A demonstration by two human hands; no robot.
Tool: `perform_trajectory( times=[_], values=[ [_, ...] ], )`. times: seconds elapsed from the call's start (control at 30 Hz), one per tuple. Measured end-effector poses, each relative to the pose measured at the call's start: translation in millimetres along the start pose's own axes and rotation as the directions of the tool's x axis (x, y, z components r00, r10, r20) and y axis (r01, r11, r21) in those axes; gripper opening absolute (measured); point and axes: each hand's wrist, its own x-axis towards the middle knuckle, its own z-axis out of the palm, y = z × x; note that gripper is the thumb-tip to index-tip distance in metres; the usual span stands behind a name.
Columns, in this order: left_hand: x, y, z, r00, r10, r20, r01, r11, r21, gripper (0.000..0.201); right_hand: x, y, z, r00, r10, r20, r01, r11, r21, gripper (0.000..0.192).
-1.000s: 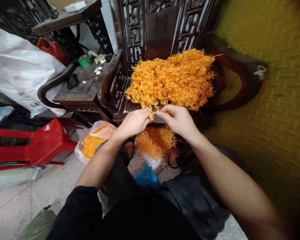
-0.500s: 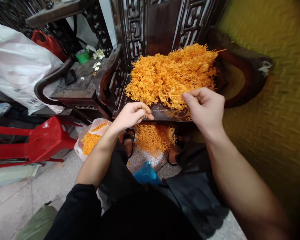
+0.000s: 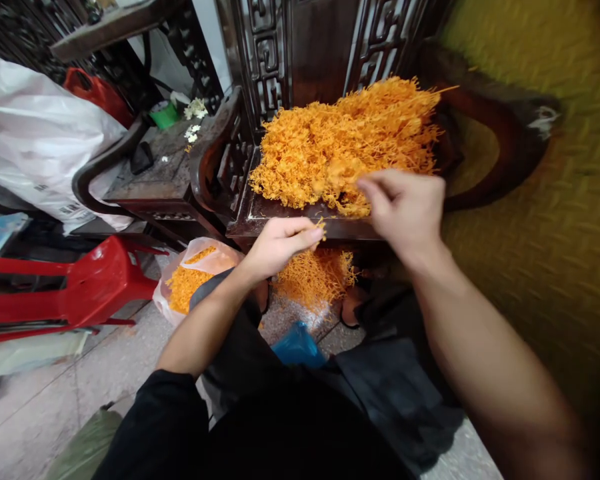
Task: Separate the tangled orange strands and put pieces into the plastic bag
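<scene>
Where the orange heap lies: in the head view, the tangled orange heap [image 3: 340, 140] rests on the dark chair seat [image 3: 347, 228], its long axis running sideways and rising slightly toward the curved right armrest [image 3: 505, 150].

Right hand: the right hand [image 3: 407, 210] hangs before the heap's front right part, knuckles up, fingertips aimed left.

Right grip: thumb and forefinger look pressed together on a blurred orange sprig [image 3: 341, 177], which seems to stretch leftward from the tips across the heap's front; blur hides its exact outline.

Left hand: the left hand [image 3: 283, 243] sits lower, in front of the seat's edge, fingers directed right.

Left grip: thumb and forefinger pinch a tiny orange scrap [image 3: 321, 228], poking just past the tips.

Sprig between the hands: it lies left of the right fingertips, and above and slightly right of the left ones in view; the right hand is nearer to both sprig and heap, the left well apart from the sprig.

Below the seat: a second orange bundle [image 3: 313, 280] stands between the feet, with a blue plastic bag [image 3: 297, 345] just nearer the body.

Left side: a pale plastic bag [image 3: 223, 257] holds loose orange bits [image 3: 183, 287], near a red plastic chair [image 3: 100, 280].
</scene>
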Motion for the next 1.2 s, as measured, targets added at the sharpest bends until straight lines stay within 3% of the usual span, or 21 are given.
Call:
perform_trajectory(
  times=[0.07,0.13,0.2,0.27,0.37,0.47,0.6,0.67,0.77,0.83,0.9,0.97,1.03,1.07,1.1,1.2],
  values=[
    [-10.3,3.1,-8.1,0.999,-0.030,0.038,0.032,0.998,-0.061,0.045,10.6,23.7,-17.7,0.974,0.067,-0.218,-0.083,0.995,-0.063,0.015],
    [-14.4,2.0,-15.5,0.998,-0.060,0.011,0.061,0.992,-0.108,0.036,12.6,34.3,-30.5,0.940,0.119,-0.321,-0.142,0.989,-0.051,0.015],
    [-12.0,-2.3,-20.3,0.995,-0.088,-0.046,0.082,0.990,-0.113,0.031,4.5,26.7,-33.3,0.963,0.111,-0.247,-0.108,0.994,0.026,0.015],
    [-6.6,-6.9,-22.2,0.989,-0.111,-0.102,0.101,0.990,-0.098,0.033,-9.6,5.7,-27.3,0.997,0.035,-0.066,-0.028,0.993,0.111,0.015],
    [-1.6,-9.6,-22.5,0.975,-0.159,-0.154,0.136,0.979,-0.152,0.045,-26.5,-27.1,-13.2,0.990,-0.054,0.133,0.033,0.987,0.154,0.017],
    [-3.0,-5.8,-23.0,0.964,-0.218,-0.152,0.178,0.955,-0.238,0.063,-29.9,-40.7,-3.7,0.980,-0.062,0.191,0.032,0.987,0.156,0.019],
    [-4.7,-0.4,-23.8,0.944,-0.327,-0.039,0.289,0.879,-0.378,0.036,-28.9,-41.4,3.4,0.972,-0.098,0.213,0.069,0.988,0.136,0.022],
    [-4.2,-0.7,-23.1,0.932,-0.361,0.019,0.335,0.844,-0.418,0.043,-30.5,-43.4,8.0,0.966,-0.110,0.233,0.085,0.990,0.114,0.024],
    [-9.5,-1.4,-26.2,0.938,-0.347,0.010,0.326,0.869,-0.372,0.054,-28.2,-42.6,16.8,0.948,-0.138,0.286,0.110,0.988,0.110,0.024],
    [-22.2,-0.1,-37.6,0.944,-0.328,0.011,0.319,0.908,-0.270,0.052,-17.4,-33.0,22.5,0.953,-0.131,0.273,0.112,0.990,0.082,0.022],
    [-43.4,1.1,-58.9,0.943,-0.332,0.006,0.329,0.932,-0.154,0.050,0.5,-18.1,29.4,0.988,-0.067,0.140,0.067,0.998,0.005,0.021],
    [-69.5,-2.2,-86.1,0.938,-0.332,-0.095,0.326,0.942,-0.079,0.046,18.4,-7.4,41.5,0.999,0.002,-0.043,-0.003,1.000,-0.022,0.023],
    [-94.7,-13.4,-111.5,0.913,-0.334,-0.235,0.327,0.943,-0.068,0.039,27.7,-10.0,63.2,0.999,-0.044,0.012,0.043,0.997,0.060,0.022],
    [-105.0,-22.1,-121.7,0.894,-0.338,-0.294,0.328,0.941,-0.086,0.035,27.6,-16.9,78.2,0.985,-0.122,0.125,0.106,0.987,0.122,0.023],
    [-113.2,-32.5,-129.7,0.873,-0.346,-0.343,0.326,0.938,-0.117,0.032,24.5,-26.7,95.4,0.941,-0.223,0.256,0.179,0.966,0.186,0.023],
    [-124.4,-69.9,-144.2,0.815,-0.372,-0.444,0.302,0.927,-0.224,0.040,5.9,-60.9,153.2,0.684,-0.492,0.538,0.360,0.870,0.337,0.027]
  ],
)
